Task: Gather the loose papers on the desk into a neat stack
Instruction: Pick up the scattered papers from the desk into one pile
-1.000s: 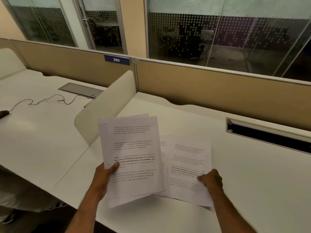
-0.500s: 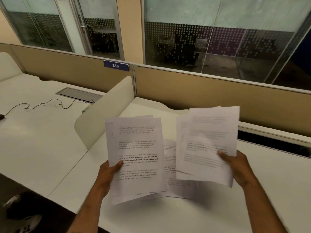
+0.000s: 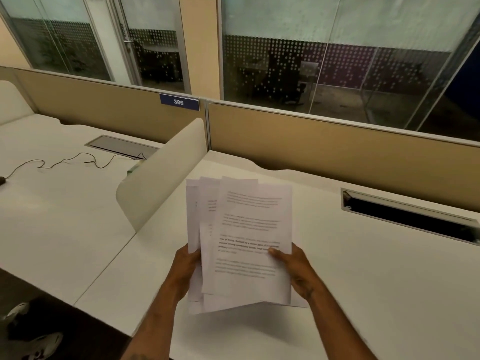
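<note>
Papers [image 3: 244, 245] sit between both hands — left [image 3: 185, 268], right [image 3: 296, 271] — each grip clasping an edge.

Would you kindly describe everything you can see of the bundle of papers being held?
The papers are white printed sheets with blurred paragraphs of black text, one passage bold. Held tilted above the white desk, they are fanned unevenly, edges misaligned. The left hand grips the left edge; the right hand grips the right, thumb on the top sheet.
</note>
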Available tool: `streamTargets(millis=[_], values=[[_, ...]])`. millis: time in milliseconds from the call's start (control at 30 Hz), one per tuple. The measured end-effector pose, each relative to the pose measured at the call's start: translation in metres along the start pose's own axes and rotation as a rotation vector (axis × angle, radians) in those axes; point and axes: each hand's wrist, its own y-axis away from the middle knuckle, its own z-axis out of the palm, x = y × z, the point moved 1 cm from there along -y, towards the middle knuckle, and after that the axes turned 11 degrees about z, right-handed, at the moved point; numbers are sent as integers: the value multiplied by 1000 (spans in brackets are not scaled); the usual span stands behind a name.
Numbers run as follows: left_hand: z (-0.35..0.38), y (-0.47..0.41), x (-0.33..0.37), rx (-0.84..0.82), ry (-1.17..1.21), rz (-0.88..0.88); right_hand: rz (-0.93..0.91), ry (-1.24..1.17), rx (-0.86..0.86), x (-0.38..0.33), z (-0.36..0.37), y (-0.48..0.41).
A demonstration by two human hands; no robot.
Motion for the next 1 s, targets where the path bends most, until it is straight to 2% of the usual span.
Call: streamTargets(millis=[167,300,367,433,500,567,633,733,800,1000], values=[[4,3,0,7,-13,-30,-25,119,150,9,28,-9],[-8,1,-7,48,-52,-3,-33,167,152,4,33,-19],[-20,0,-6,58,-72,0,-42,203,259,1,22,-23],[-36,-2,-3,86,-87,7,2,398,485,6,1,-33],[-55,-3,-2,120,-89,6,132,653,633,19,-18,-41],[-73,-4,-4,158,-92,-3,247,890,698,33,-27,-46],[-89,-4,-6,190,-92,-12,284,990,728,42,-29,-52],[-104,-1,-5,211,-82,-20,339,788,727,43,-35,-63],[-110,0,-5,218,-71,-22,344,694,664,36,-40,-69],[-121,1,-2,224,-49,-21,135,489,553,9,-35,-76]])
